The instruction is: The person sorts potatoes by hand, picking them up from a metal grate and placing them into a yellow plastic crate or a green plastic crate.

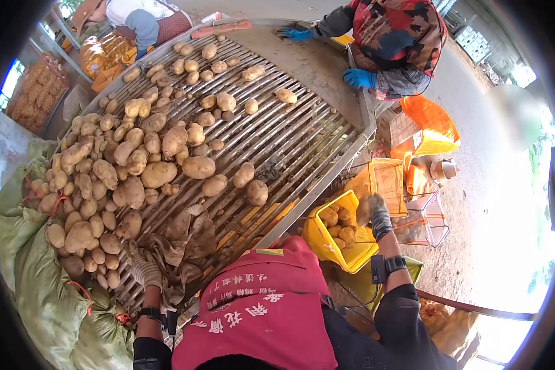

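My left hand (pixel 145 269), in a pale knitted glove, lies at the near edge of the slatted metal grate (pixel 283 132). Its fingers stretch out beside a crumpled brown cloth (pixel 188 237) and the heap of potatoes (pixel 129 179); the cloth partly touches the hand. My right hand (pixel 379 219), in a greyish glove, is over the right rim of a yellow basket (pixel 365 254) that holds several potatoes (pixel 338 223). Motion smears its fingers, and a blurred tan shape is at them. I cannot make out whether that is a potato or part of the glove.
Green sacks (pixel 43 277) line the left side. Beyond the grate, a person in blue gloves (pixel 361 78) leans on its far right edge; another person (pixel 145 24) is at the far left. Orange mesh bags on frames (pixel 388 185) stand right of the yellow basket.
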### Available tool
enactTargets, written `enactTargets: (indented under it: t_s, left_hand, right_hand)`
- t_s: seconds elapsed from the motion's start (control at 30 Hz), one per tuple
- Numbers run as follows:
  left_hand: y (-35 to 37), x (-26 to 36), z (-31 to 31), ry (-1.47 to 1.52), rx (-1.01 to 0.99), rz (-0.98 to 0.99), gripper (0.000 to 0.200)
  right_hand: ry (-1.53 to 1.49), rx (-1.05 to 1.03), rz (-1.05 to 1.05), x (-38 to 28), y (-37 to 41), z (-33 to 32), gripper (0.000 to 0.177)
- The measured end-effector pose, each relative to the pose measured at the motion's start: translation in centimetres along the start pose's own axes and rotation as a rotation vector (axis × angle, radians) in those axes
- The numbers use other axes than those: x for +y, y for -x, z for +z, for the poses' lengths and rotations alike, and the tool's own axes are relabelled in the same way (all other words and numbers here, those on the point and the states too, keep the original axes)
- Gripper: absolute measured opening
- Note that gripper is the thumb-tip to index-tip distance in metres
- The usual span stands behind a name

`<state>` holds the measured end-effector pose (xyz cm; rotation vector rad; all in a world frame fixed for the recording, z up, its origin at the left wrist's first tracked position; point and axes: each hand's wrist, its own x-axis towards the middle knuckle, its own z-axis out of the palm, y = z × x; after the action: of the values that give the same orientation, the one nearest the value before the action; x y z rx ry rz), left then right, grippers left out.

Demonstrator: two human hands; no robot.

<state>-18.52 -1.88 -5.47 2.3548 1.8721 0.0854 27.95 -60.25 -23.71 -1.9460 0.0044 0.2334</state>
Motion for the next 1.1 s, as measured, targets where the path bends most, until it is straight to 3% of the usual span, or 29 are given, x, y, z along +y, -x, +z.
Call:
enactTargets:
  t_s: [0.07,0.13,0.2,0.27,0.3,0.33,0.4,0.43,0.47,0.53,0.6,0.67,0.7,0.8,0.83,0.87,0.97,1.03,1.07,1.1]
  left_hand:
    - [-0.1,-0.9,0.8,0.108,0.082,0.082,0.057]
    - [0.1,-0.2,0.0,0.063,0.047,0.046,0.057]
    - [0.3,-0.1,-0.2,0.016,0.007,0.011,0.057]
    - [0.1,-0.8,0.8,0.045,0.145,0.124,0.057]
    - [-0.2,-1.5,2.1,0.055,0.329,0.243,0.056]
    - [0.2,-1.1,1.3,0.051,0.344,0.212,0.056]
    - [0.7,0.9,-0.9,-0.017,0.046,-0.013,0.056]
    - [0.3,-1.0,1.6,0.023,0.223,0.109,0.057]
    - [0.4,-0.8,0.6,0.024,0.239,0.073,0.057]
    - [0.9,1.7,-1.9,0.053,-0.043,-0.031,0.058]
    - [1.1,1.4,-1.1,0.081,0.079,0.001,0.059]
    - [1.1,1.2,-0.7,0.073,0.206,0.11,0.061]
    - [1.2,2.5,-3.1,0.092,-0.035,-0.008,0.064]
    - [1.1,1.8,-2.2,0.064,0.026,0.043,0.065]
    - [1.2,1.8,-2.1,0.037,0.07,0.071,0.065]
    - [1.2,1.7,-2.0,0.039,0.074,0.061,0.065]
    - [1.3,2.2,-2.8,0.075,0.009,0.022,0.065]
    - [1.4,2.2,-2.8,0.064,0.067,0.063,0.066]
    - [1.4,2.4,-3.1,0.065,0.062,0.072,0.066]
    - [1.5,3.0,-4.2,0.08,-0.01,0.012,0.066]
  right_hand:
    - [0.154,0.099,0.431,-9.5,5.4,0.8,0.056]
    - [0.226,0.201,0.367,-9.3,4.1,1.0,0.058]
    - [0.065,0.232,0.26,-11.5,3.3,2.3,0.054]
    - [0.057,-0.024,0.093,-18.5,2.9,5.1,0.045]
    - [0.072,-0.129,-0.03,-21.3,2.7,7.3,0.041]
    - [0.082,-0.238,-0.157,-23.6,2.4,9.9,0.038]
    - [0.048,-0.383,-0.458,-26.9,2.2,15.8,0.033]
    - [0.056,-0.483,-0.478,-31.1,4.2,18.5,0.032]
    - [0.068,-0.58,-0.496,-35.0,6.4,20.8,0.032]
    - [0.271,-0.731,-0.842,-37.3,7.1,25.9,0.035]
    - [0.522,-0.809,-0.955,-38.9,8.0,30.9,0.045]
    - [0.749,-0.8,-0.9,-41.4,9.9,34.8,0.055]
    - [0.749,-0.78,-0.963,-39.9,9.2,37.4,0.063]
    - [1.016,-0.692,-0.973,-39.1,10.1,42.0,0.071]
    - [1.09,-0.678,-0.948,-38.9,10.1,43.3,0.065]
    - [1.018,-0.743,-0.789,-38.5,9.7,43.3,0.071]
    - [0.873,-0.792,-0.844,-37.8,8.0,42.3,0.075]
    - [0.28,-1.043,-0.595,-38.6,8.1,40.0,0.082]
    - [0.281,-1.034,-0.589,-39.1,8.2,38.1,0.082]
    - [-0.047,-1.223,-0.261,-40.5,8.9,35.5,0.086]
